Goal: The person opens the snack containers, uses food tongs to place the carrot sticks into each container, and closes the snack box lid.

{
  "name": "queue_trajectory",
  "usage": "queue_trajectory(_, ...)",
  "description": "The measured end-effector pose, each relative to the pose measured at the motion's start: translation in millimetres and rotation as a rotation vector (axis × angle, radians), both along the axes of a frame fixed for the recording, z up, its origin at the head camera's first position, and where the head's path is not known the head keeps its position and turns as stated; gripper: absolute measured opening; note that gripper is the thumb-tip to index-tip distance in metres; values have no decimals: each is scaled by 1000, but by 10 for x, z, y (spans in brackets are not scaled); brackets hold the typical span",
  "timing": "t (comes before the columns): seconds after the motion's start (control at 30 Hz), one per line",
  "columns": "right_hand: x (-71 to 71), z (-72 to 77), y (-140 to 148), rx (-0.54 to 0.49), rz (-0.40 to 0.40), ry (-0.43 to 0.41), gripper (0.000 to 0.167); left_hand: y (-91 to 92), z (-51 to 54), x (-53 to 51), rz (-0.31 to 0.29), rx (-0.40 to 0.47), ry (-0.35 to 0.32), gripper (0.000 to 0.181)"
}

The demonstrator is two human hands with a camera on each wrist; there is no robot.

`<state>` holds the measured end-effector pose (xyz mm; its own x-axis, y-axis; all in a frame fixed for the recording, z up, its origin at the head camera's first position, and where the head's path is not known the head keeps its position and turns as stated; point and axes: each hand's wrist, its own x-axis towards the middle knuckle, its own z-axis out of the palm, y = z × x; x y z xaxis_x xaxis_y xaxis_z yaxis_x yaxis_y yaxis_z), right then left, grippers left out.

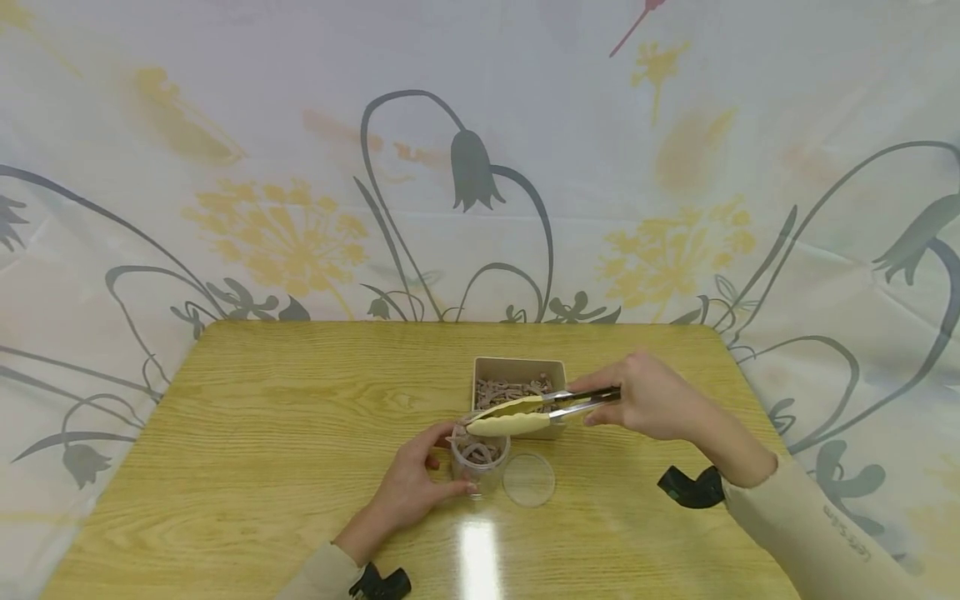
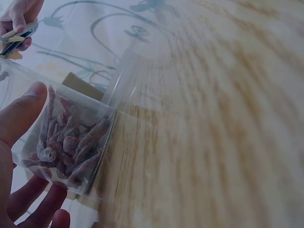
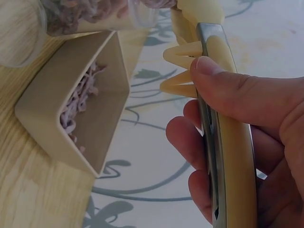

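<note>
Head view: a clear plastic jar (image 1: 487, 481) is held upright on the wooden table (image 1: 300, 433) by the left hand (image 1: 412, 483), whose fingers and thumb are wrapped about its left and near sides. Tongs (image 1: 525, 423) with pale yellow heads are grasped in the right hand (image 1: 652, 400), the thumb being pressed to one arm and the fingers curled along the other. Their tips are placed over the jar's mouth, pointed left; whether anything is pinched between them cannot be told. Brown strips (image 1: 480, 452) are heaped up to the jar's rim, and some can be seen above it near the tips. In the left wrist view more of them are seen through the clear wall.

Just beyond the jar, to the far right, a beige box (image 1: 520, 369) is partly filled with similar pieces (image 1: 510, 392) and is partly covered from sight by the tongs. A round clear lid (image 1: 529, 480) is laid flat just to the right of the jar. Both arms are covered by beige sleeves (image 1: 810, 525). Behind the table's far edge, a pale backdrop (image 1: 420, 50) is patterned with grey and yellow flowers.
</note>
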<state>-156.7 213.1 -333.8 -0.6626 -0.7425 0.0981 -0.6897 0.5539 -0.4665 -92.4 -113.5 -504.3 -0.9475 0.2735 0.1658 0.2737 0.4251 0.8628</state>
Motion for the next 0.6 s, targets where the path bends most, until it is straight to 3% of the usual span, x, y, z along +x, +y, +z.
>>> queue_trajectory(0.2,12,2,41,35,-11,-9,36,7,-3,-5,-7,5,4,78)
queue_trajectory(0.6,29,134,-117,162,-3,97,36,18,-2,0,-18,4,6,78)
